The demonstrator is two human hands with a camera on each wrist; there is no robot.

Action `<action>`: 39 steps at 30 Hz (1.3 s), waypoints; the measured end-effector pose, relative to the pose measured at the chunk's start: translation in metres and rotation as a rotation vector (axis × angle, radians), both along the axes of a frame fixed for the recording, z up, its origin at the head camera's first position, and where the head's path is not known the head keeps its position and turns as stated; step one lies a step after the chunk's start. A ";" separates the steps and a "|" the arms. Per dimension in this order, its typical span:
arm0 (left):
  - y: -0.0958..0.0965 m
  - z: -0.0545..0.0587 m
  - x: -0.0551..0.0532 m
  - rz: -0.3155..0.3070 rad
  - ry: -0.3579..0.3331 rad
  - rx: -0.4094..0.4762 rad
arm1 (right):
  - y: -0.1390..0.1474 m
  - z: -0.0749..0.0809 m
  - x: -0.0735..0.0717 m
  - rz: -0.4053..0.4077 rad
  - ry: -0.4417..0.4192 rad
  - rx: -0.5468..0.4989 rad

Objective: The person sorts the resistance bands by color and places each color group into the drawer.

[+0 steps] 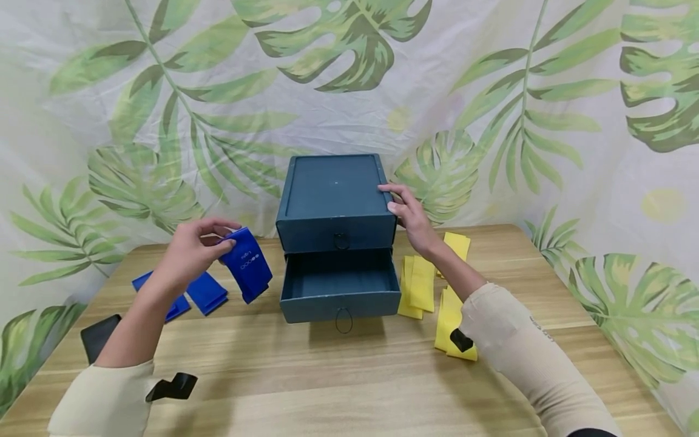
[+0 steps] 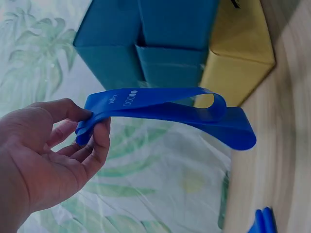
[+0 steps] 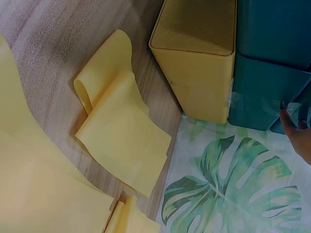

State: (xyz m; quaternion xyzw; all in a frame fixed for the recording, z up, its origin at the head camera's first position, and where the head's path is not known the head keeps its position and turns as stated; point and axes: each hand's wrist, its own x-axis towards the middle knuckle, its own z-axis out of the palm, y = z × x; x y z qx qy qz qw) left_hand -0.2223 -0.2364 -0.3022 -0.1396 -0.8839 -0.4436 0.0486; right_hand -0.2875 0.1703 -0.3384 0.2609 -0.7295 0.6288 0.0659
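Note:
My left hand (image 1: 191,252) pinches one end of a folded blue resistance band (image 1: 250,267) between thumb and fingers, left of a dark teal drawer unit (image 1: 335,185). The band's far end hangs in loops, and "Light" is printed on it, as the left wrist view shows. With fingers on its top right edge, my right hand (image 1: 412,221) rests against the unit. Its lower drawer (image 1: 341,308) is pulled out with nothing inside; the upper drawer (image 1: 327,237) is closed.
More folded blue bands (image 1: 206,291) lie on the table at left, near a black flat item (image 1: 99,335). Several yellow bands (image 1: 422,285) lie right of the unit. Under the unit is a yellow box (image 3: 204,77). A leaf-patterned cloth (image 1: 338,121) hangs behind the table.

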 end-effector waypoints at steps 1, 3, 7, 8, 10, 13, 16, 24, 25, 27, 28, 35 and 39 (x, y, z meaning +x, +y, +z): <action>0.001 0.001 0.002 -0.001 0.004 0.018 | 0.000 0.000 0.000 0.001 0.000 -0.002; 0.002 0.003 0.005 -0.004 0.012 0.054 | 0.000 -0.001 0.000 0.000 -0.001 -0.002; 0.005 0.007 0.010 -0.005 0.027 0.142 | -0.001 0.000 0.000 0.002 -0.005 -0.009; 0.006 0.007 0.011 -0.008 0.028 0.174 | -0.001 0.000 0.000 0.002 -0.005 -0.008; 0.008 0.009 0.013 -0.021 0.020 0.264 | -0.001 0.000 -0.001 0.003 -0.004 -0.009; 0.011 0.012 0.015 -0.067 -0.005 0.421 | -0.001 0.001 -0.001 0.003 -0.004 -0.010; 0.016 0.014 0.018 -0.120 -0.026 0.552 | -0.001 0.000 -0.002 0.001 -0.005 -0.010; 0.031 0.026 0.029 -0.213 -0.006 0.673 | -0.001 -0.001 -0.001 -0.002 -0.002 -0.006; 0.033 0.028 0.030 -0.217 0.001 0.679 | -0.001 0.000 0.000 -0.001 -0.001 -0.006; 0.037 0.030 0.033 -0.219 0.018 0.690 | -0.001 0.001 0.001 0.000 0.001 -0.006; 0.040 0.031 0.034 -0.218 0.027 0.695 | -0.001 0.001 0.001 0.001 0.001 -0.005; 0.053 0.036 0.041 -0.212 0.086 0.711 | -0.002 0.001 0.000 0.000 0.008 -0.005; 0.060 0.039 0.042 -0.223 0.096 0.710 | -0.001 0.001 0.001 0.003 0.000 -0.008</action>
